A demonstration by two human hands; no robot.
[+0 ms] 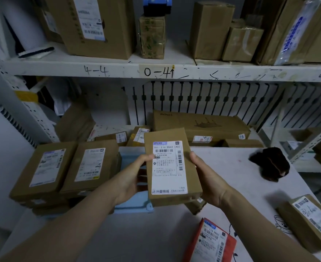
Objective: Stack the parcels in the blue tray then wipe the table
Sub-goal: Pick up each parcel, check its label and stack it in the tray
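Gripping one parcel's (172, 167) sides, the hands (131, 178) (206, 176) cover much of the blue tray (135, 203).

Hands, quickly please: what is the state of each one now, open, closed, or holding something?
Left hand: holds the left edge of the labelled cardboard parcel.
Right hand: holds the right edge of the same parcel.

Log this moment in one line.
step: stacking | left hand, right hand: grip labelled parcel by blue tray | table: red parcel, brown parcel, dark cloth | wipe: not yet done
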